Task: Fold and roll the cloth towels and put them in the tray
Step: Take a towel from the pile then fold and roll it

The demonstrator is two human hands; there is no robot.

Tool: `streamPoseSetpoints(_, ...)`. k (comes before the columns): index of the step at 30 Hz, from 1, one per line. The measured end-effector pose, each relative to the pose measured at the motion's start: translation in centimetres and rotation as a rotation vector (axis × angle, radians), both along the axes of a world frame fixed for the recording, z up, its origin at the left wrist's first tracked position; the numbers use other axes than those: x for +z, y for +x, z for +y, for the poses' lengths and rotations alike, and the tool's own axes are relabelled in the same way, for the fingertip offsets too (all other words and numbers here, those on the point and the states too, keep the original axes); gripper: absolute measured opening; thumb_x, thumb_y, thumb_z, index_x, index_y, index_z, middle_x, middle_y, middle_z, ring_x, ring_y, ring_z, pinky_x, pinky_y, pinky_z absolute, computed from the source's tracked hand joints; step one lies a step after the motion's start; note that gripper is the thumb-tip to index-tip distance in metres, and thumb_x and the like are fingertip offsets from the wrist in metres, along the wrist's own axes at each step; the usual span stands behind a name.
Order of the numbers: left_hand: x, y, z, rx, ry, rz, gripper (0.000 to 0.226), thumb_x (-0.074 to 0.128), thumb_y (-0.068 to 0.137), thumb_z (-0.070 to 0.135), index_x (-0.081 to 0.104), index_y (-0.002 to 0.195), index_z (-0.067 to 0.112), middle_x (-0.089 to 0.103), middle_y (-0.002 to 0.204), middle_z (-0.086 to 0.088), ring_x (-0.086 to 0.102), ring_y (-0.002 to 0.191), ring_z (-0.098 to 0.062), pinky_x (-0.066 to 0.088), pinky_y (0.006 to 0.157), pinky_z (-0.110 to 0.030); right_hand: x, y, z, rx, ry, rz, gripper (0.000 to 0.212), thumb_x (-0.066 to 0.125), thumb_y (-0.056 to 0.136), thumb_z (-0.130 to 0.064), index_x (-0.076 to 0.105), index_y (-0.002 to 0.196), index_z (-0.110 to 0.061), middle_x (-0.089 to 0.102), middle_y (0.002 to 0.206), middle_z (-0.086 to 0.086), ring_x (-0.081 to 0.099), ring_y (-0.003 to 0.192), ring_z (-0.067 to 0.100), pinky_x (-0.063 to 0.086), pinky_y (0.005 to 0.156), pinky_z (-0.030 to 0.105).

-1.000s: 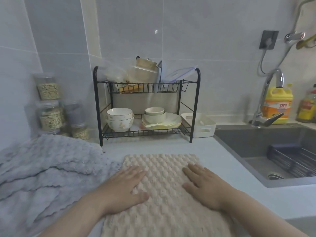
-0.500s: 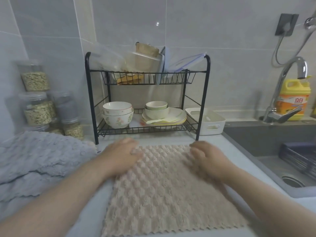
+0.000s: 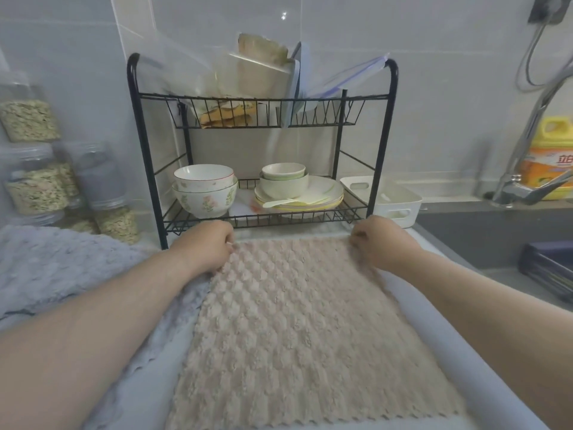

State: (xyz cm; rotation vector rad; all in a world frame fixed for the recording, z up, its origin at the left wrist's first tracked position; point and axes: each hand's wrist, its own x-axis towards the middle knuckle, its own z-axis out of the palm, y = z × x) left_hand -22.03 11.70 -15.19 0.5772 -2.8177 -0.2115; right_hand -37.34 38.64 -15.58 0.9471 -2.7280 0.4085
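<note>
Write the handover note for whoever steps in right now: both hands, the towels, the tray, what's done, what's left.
Left hand: grips the far left corner of the beige towel.
Right hand: pinches its far right corner.
The beige towel lies spread flat and unfolded on the counter.
The grey towel is crumpled to the left.
The white tray stands at the right foot of the dish rack; no towel shows in it.
Done: nothing folded or rolled.
Left: fold and roll the beige towel, likely by bringing the far edge toward you, then do the grey, and put both in the tray.
</note>
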Motion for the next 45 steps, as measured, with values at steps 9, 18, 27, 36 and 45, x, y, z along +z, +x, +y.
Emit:
streamPoseSetpoints(9, 3.4, 6.6, 3.3, -0.059, 0.090, 0.209, 0.022, 0.060, 0.083, 0.013, 0.056, 0.068, 0.028, 0.060, 0.075, 0.009, 0.054, 0.071, -0.009, 0.038, 0.057, -0.027, 3.7, 6.6, 4.8, 0.041, -0.164, -0.001, 0.012, 0.057, 0.090, -0.017, 0.069, 0.089, -0.015, 0.063, 0.090, -0.002, 0.060, 0.083, 0.021, 0.053, 0.077, 0.037)
streamPoseSetpoints(18, 2.5, 15.5, 8.9, -0.100, 0.145, 0.129, 0.017, 0.049, 0.082, 0.009, 0.053, 0.071, 0.022, 0.059, 0.075, 0.006, 0.053, 0.072, -0.014, 0.042, 0.063, -0.027, 2.3, 15.2, 11.1, 0.035, -0.168, -0.056, 0.015, 0.053, 0.090, -0.017, 0.067, 0.092, -0.022, 0.056, 0.086, -0.015, 0.053, 0.083, 0.010, 0.040, 0.069, 0.022)
streamPoseSetpoints(27, 0.6, 19.8, 11.2, -0.199, -0.038, -0.093, 0.019, 0.044, 0.083, 0.015, 0.034, 0.071, 0.025, 0.049, 0.076, 0.006, 0.043, 0.068, -0.015, 0.030, 0.057, -0.028, 0.2, 20.4, 13.8, 0.109, -0.025, -0.108, 0.012, 0.044, 0.093, -0.023, 0.054, 0.099, -0.023, 0.061, 0.102, -0.006, 0.055, 0.092, 0.016, 0.045, 0.078, 0.027)
streamPoseSetpoints(36, -0.7, 20.7, 10.8, -0.184, -0.103, -0.096, 0.015, 0.041, 0.083, 0.016, 0.034, 0.070, 0.021, 0.056, 0.084, 0.004, 0.053, 0.079, -0.018, 0.041, 0.068, -0.033, -0.8, 19.9, 14.2, 0.131, 0.019, -0.092, 0.008, 0.049, 0.088, -0.018, 0.055, 0.083, -0.022, 0.055, 0.090, -0.006, 0.053, 0.084, 0.014, 0.041, 0.073, 0.021)
streamPoseSetpoints(45, 0.0, 21.2, 11.4, -0.249, -0.248, -0.013, 0.024, 0.036, 0.083, 0.035, 0.058, 0.080, 0.026, 0.056, 0.097, 0.015, 0.051, 0.092, -0.010, 0.046, 0.080, -0.025, -0.6, 20.0, 14.1, 0.138, 0.043, -0.074, 0.022, 0.042, 0.087, -0.031, 0.063, 0.090, -0.025, 0.050, 0.102, -0.017, 0.052, 0.105, 0.015, 0.033, 0.081, 0.013)
